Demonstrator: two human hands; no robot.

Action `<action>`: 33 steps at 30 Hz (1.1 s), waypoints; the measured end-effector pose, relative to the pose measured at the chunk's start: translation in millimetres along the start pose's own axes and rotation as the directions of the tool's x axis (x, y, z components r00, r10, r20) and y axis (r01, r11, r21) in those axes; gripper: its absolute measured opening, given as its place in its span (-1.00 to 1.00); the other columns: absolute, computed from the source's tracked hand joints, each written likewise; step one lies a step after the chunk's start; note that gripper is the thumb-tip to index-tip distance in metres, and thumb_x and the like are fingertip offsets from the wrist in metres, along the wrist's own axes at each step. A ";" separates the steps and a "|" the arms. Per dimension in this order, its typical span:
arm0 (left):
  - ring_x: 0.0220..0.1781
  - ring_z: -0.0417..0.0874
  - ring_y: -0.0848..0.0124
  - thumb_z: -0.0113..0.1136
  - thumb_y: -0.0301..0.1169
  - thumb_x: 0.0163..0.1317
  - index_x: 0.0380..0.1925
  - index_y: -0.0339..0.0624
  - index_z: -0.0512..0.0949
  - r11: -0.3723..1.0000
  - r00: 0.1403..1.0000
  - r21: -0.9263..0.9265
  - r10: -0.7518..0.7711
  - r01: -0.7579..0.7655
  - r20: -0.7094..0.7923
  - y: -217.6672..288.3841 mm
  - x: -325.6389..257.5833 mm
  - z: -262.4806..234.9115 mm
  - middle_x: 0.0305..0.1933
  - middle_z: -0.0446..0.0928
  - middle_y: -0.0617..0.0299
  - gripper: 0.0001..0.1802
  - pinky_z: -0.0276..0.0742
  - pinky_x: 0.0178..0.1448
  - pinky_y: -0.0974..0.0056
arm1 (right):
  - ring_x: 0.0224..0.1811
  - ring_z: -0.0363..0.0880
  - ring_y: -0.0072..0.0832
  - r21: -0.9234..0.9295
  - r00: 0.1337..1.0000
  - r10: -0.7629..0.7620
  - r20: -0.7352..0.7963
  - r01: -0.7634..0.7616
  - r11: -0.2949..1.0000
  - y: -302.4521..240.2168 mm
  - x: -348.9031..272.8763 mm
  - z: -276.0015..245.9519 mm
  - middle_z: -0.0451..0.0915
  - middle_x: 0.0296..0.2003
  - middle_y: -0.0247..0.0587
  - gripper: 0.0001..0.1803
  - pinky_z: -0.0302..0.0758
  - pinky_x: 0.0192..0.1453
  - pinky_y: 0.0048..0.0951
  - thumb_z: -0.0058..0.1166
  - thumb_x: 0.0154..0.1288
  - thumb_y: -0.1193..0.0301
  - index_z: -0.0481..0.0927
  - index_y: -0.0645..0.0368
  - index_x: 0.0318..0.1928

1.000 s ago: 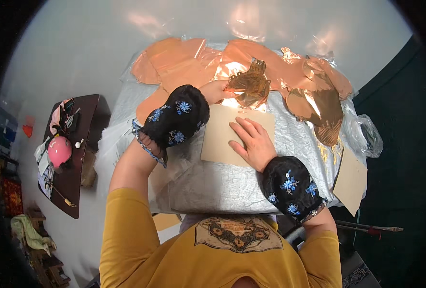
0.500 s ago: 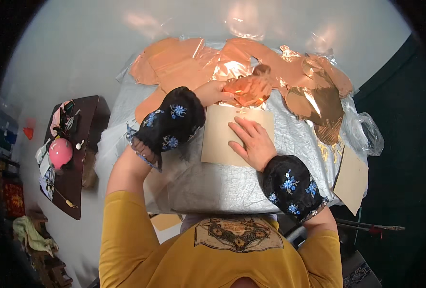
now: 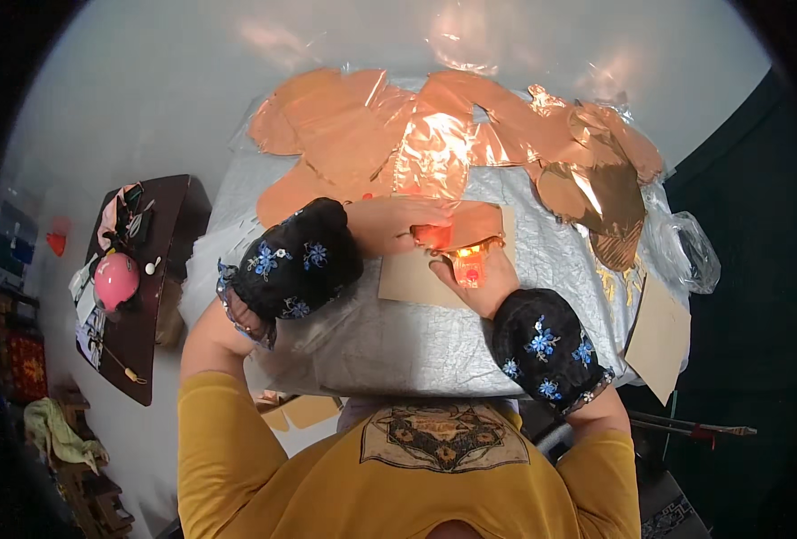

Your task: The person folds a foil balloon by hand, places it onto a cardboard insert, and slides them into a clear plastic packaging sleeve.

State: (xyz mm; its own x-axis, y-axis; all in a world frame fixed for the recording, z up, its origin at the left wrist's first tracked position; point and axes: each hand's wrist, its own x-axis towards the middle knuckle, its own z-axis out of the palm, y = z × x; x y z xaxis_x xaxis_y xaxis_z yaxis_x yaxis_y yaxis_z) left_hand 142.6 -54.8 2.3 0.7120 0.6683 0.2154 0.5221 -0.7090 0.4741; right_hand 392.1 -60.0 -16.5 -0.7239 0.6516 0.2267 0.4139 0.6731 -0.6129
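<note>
A small copper-coloured foil piece [image 3: 475, 225] is over a beige card sheet [image 3: 402, 280] in the middle of the table. My left hand [image 3: 398, 221] reaches in from the left and grips the foil by its left end. Below the foil's near edge rests my right hand [image 3: 493, 286], its thumb pointing left. The foil covers most of its fingers, so their hold cannot be made out. Bright orange light glints on the back of that hand. Black sleeve covers with blue flowers wrap both my forearms.
Larger copper foil pieces [image 3: 344, 126] lie along the table's far side. At the right are a darker foil piece [image 3: 591, 202], clear plastic film [image 3: 687, 254] and another beige sheet [image 3: 660, 337]. A dark side table [image 3: 172, 225] at left carries a pink round object [image 3: 115, 283].
My left hand has brought the foil piece nearer, from beyond the card to over it. My right hand, previously flat on the card, now has its fingers under the foil.
</note>
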 end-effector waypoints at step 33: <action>0.49 0.21 -0.02 -0.04 -0.63 0.11 0.24 -0.40 0.32 0.871 0.836 0.167 -0.365 0.462 -0.410 29.3 8.8 75.8 0.37 0.30 -0.13 -0.41 0.10 0.57 0.07 | -0.12 0.63 -0.05 -0.316 0.965 0.144 -0.217 -0.209 0.926 4.8 -28.5 -38.7 0.67 -0.23 0.03 -0.74 0.55 -0.06 -0.10 0.10 0.32 0.27 0.65 0.23 -0.22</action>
State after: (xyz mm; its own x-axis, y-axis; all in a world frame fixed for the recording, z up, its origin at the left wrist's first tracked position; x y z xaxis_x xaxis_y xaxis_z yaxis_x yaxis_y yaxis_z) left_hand 199.8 -86.8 -46.6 0.2128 0.9096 0.3570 0.8619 -0.3468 0.3699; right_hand 436.1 -61.8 3.3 -0.5195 0.8021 0.2943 0.7087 0.5970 -0.3759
